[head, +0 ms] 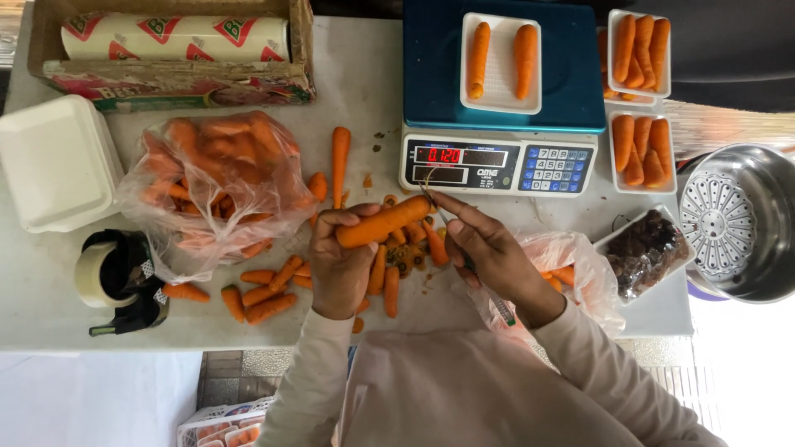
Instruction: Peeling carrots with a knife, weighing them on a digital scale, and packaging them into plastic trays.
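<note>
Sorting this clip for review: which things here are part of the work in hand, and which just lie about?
In use:
left hand gripping a carrot
right hand holding a knife at its tip
scale bearing a white tray with two carrots
bag of carrots

Lying about:
tape dispenser
foam box
steel pot
wrap roll

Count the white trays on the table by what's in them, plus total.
Trays with carrots: 3 — scale tray, top right tray, tray below it
Tray of dark scraps: 1
Total: 4
</note>
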